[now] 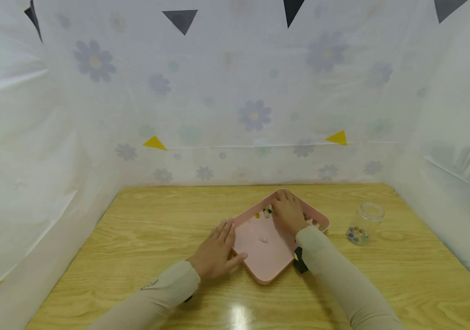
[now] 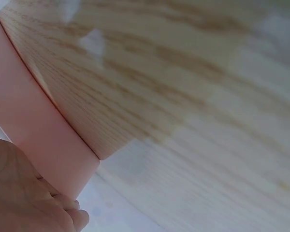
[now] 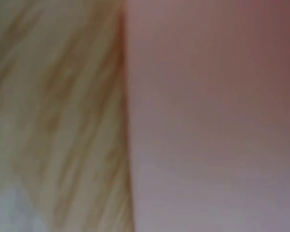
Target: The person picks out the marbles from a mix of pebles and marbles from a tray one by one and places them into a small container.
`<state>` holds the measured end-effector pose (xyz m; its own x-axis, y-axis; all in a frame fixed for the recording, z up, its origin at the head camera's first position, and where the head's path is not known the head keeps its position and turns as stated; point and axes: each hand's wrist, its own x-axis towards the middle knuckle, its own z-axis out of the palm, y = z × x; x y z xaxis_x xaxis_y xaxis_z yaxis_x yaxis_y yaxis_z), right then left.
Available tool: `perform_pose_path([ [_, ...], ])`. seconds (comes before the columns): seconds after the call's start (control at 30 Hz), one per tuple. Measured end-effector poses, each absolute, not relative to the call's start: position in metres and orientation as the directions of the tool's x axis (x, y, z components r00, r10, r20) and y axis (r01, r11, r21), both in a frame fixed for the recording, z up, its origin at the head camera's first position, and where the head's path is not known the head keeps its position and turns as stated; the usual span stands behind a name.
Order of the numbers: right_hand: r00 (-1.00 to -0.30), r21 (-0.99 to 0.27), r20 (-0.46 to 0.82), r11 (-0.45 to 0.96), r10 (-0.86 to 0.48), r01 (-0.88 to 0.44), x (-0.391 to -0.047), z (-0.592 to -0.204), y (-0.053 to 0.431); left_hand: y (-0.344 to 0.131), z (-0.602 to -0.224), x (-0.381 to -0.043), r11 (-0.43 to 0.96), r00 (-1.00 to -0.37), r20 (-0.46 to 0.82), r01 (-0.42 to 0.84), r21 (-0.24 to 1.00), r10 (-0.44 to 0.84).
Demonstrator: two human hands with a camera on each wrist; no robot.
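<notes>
A pink tray (image 1: 265, 266) sits at an angle on the wooden table. My left hand (image 1: 214, 252) lies along its left edge, fingers straight, with the thumb over the near-left rim; in the left wrist view the hand touches the tray's outer wall (image 2: 48, 130). Inside the tray, my right hand (image 1: 288, 214) reaches to the far corner, fingertips down by the wall; I cannot tell whether they pinch anything. Left of those fingers are a yellow stone (image 1: 257, 215) and a few darker stones (image 1: 267, 211). A pale stone (image 1: 263, 239) lies mid-tray, and several brownish stones (image 1: 314, 222) line the right wall.
To the right of the tray, a clear jar (image 1: 372, 211) stands upright with several blue and brown stones (image 1: 356, 233) at its bottom. The wooden table (image 1: 156, 220) extends around the tray. White flowered sheeting (image 1: 218, 114) encloses the back and both sides.
</notes>
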<state>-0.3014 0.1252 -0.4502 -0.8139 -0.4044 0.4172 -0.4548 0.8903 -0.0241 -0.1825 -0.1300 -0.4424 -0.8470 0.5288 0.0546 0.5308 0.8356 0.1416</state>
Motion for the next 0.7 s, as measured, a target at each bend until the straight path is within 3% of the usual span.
perform_pose_path([
  [0.43,-0.794,0.001,0.423,0.877,-0.436,-0.481,-0.295,-0.444,0.128,-0.129,-0.439,-0.181,0.833,-0.844,0.067,0.536,0.14,0.532],
  [0.6,-0.761,-0.035,0.462,0.848,-0.456,-0.53,-0.294,-0.437,0.128,-0.131,-0.441,-0.182,0.835,-0.848,0.07,0.53,0.146,0.526],
  [0.7,-0.779,-0.072,0.441,0.848,-0.445,-0.525,-0.29,-0.43,0.129,-0.131,-0.442,-0.182,0.838,-0.851,0.067,0.524,0.15,0.52],
])
